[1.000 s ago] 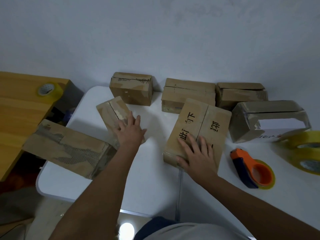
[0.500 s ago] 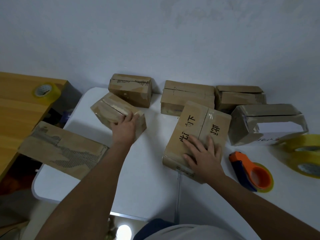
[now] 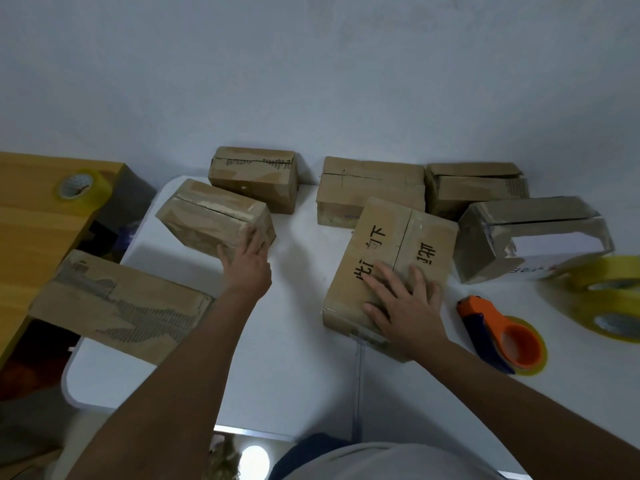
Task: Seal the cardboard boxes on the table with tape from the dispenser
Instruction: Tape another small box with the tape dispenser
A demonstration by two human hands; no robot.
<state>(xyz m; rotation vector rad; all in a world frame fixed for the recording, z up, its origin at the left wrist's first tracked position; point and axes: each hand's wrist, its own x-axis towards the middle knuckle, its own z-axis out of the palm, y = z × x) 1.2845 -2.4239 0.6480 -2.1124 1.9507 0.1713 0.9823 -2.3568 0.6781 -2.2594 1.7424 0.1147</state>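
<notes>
Marked box [image 3: 388,268] lying mid-table, long axis running from near edge toward wall, tilted slightly right, seam lengthwise; right hand [image 3: 407,306] lying flat on its near end, fingers spread, released; left hand [image 3: 246,263] pressing near end of small box [image 3: 213,218], fingers straight; that box lying angled toward far left; tape dispenser [image 3: 498,334] sitting just right of marked box; bare white table [image 3: 294,358] stretching between forearms; pale wall behind.
</notes>
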